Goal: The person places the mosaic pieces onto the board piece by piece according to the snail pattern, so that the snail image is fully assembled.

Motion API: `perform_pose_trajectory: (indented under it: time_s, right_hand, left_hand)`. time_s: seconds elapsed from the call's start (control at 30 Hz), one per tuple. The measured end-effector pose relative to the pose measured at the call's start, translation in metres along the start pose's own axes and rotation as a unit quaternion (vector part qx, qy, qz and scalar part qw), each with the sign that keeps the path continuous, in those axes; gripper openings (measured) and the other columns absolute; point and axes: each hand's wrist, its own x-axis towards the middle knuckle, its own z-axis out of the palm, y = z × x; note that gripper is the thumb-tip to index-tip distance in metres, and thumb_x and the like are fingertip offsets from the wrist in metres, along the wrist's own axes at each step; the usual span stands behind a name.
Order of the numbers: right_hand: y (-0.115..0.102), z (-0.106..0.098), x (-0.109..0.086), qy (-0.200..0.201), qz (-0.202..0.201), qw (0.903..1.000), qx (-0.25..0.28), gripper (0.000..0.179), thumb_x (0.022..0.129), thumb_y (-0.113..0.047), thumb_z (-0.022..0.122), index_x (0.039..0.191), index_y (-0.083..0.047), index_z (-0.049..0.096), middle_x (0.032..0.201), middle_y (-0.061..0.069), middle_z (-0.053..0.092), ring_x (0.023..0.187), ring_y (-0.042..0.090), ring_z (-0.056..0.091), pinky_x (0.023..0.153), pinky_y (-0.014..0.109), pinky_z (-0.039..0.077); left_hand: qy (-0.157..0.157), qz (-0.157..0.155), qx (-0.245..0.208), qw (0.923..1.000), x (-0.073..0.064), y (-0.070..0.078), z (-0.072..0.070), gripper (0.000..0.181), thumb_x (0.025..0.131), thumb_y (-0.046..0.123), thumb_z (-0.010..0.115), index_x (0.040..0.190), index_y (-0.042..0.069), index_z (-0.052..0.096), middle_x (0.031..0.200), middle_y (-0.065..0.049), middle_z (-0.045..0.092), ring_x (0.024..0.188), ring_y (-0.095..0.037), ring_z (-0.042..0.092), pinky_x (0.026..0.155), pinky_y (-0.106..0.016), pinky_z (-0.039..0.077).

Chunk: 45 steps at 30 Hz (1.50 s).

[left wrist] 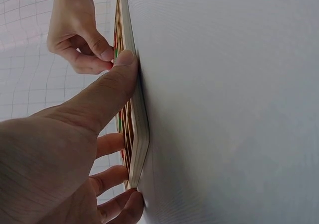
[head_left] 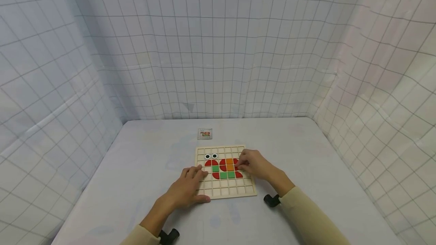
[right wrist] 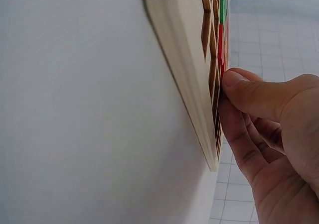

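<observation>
A pale wooden grid board (head_left: 238, 191) lies on the table with red, green and orange tiles and two eye tiles (head_left: 211, 156) set in it. My left hand (head_left: 185, 188) rests over its front left corner, thumb along the front edge and fingers spread onto the left side. Over the board's right side, my right hand (head_left: 253, 163) pinches a small red tile (left wrist: 109, 63) between thumb and forefinger, right at the red tiles of the pattern. Seen from the right wrist, the thumb and fingertips (right wrist: 233, 78) mostly hide that tile.
Behind the board lies a small picture card (head_left: 204, 134) with a similar coloured pattern. The white table (head_left: 163, 139) is bounded by gridded white curtains (head_left: 218, 48) at the back and sides. A black fitting (head_left: 271, 200) sits at the right wrist.
</observation>
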Motion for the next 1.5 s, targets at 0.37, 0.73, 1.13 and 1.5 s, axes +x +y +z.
perform_pose_trajectory:
  time_s: [0.37,0.73,1.13,1.5]
  right_hand:
    - [-0.002,0.002,0.002,0.005,-0.002,1.0,-0.006,0.006,0.102,-0.005,0.089,0.104,-0.009,0.092,0.103,0.0,0.077,0.09,0.004,0.064,0.081,0.021,0.061]
    - [-0.002,0.005,0.001,0.004,0.002,1.0,0.009,0.006,0.104,-0.005,0.088,0.107,-0.009,0.092,0.107,0.0,0.078,0.096,0.008,0.068,0.086,0.023,0.063]
    - [0.004,-0.005,-0.02,0.074,0.002,0.9971,0.02,0.006,0.105,-0.006,0.087,0.105,-0.012,0.087,0.112,0.0,0.079,0.102,0.014,0.078,0.092,0.03,0.07]
    - [0.017,-0.024,-0.055,0.136,0.038,0.99,-0.001,0.014,0.103,-0.003,0.087,0.115,-0.011,0.087,0.12,0.001,0.078,0.108,0.019,0.079,0.096,0.042,0.071]
  left_hand:
    - [0.001,0.003,0.007,1.0,0.0,-0.001,0.0,0.09,0.094,0.053,0.097,0.163,0.008,0.061,0.178,-0.027,0.047,0.158,-0.053,0.048,0.122,-0.07,0.056]
    - [0.001,-0.003,0.006,1.0,-0.001,-0.006,0.001,0.09,0.093,0.054,0.097,0.163,0.009,0.061,0.179,-0.025,0.047,0.158,-0.053,0.049,0.12,-0.071,0.058]
    - [0.0,-0.017,0.006,0.9998,0.001,-0.004,-0.005,0.093,0.089,0.055,0.1,0.162,0.011,0.064,0.178,-0.021,0.049,0.16,-0.051,0.049,0.117,-0.072,0.059]
    - [0.02,-0.02,-0.016,0.9995,0.003,-0.016,-0.005,0.098,0.081,0.054,0.107,0.161,0.017,0.065,0.172,-0.012,0.058,0.157,-0.039,0.057,0.117,-0.068,0.061]
